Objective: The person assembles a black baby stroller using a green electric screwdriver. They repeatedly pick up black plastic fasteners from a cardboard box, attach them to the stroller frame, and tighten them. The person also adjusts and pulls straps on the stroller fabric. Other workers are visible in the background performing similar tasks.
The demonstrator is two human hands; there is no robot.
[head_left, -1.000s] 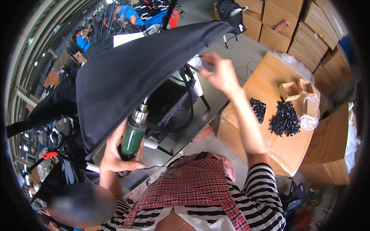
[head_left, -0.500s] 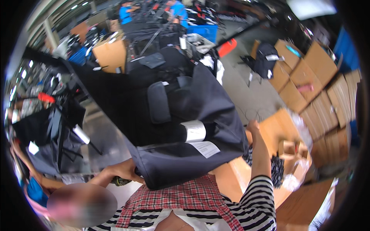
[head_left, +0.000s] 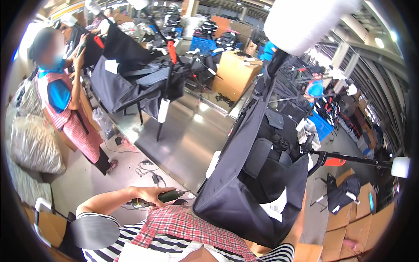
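A black fabric seat (head_left: 227,192) on a dark tubular frame stands right in front of me, with padded straps inside and a white label (head_left: 276,206) on its near side. My left hand (head_left: 150,194) is closed around a dark green power screwdriver (head_left: 168,196), held left of the seat's near corner. Its thin bit points right, apparently short of the fabric. My right forearm (head_left: 299,220) runs up the seat's right side; the hand is hidden behind the fabric, so its fingers do not show.
A metal-topped table (head_left: 187,131) carries another black fabric seat (head_left: 126,83). A co-worker (head_left: 70,100) stands at the left, near full sacks (head_left: 37,144). Cables (head_left: 150,172) lie on the floor. Cardboard boxes (head_left: 349,229) stand at the right; white-wrapped frame ends (head_left: 400,167) jut out.
The view has swung left, bringing the co-worker and table into fuller sight. My left hand has come away from the seat's near corner, and the screwdriver now shows plainly.
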